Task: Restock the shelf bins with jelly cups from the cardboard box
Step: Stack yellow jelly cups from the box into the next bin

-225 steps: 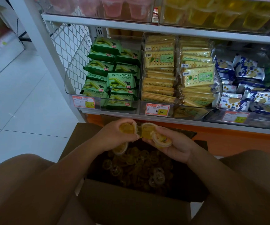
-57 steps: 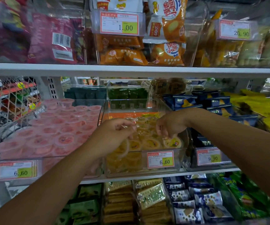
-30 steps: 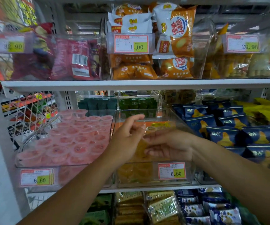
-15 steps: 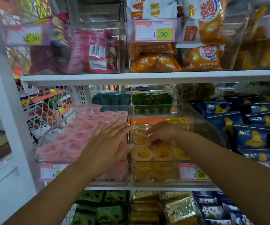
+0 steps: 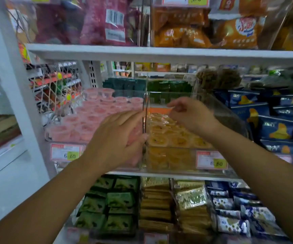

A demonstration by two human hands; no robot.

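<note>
Head view shows both hands at the middle shelf, at the clear bin of yellow jelly cups (image 5: 170, 136), which sits touching the bin of pink jelly cups (image 5: 92, 118) on its left. The left hand (image 5: 119, 138) is flat with fingers spread, its grip empty, resting across the front of the divider between the two bins. The right hand (image 5: 189, 113) is over the rear of the yellow bin, fingertips pinched; whether they hold a cup or only touch a lid cannot be told through the blur. The step in hand appears to be seating and levelling cups just placed. The next move likely calls for a return to the cardboard box, out of view, for more cups. Compared with half a second earlier, the right hand has lifted toward the back of the bin, while the left has stayed at the divider.
</note>
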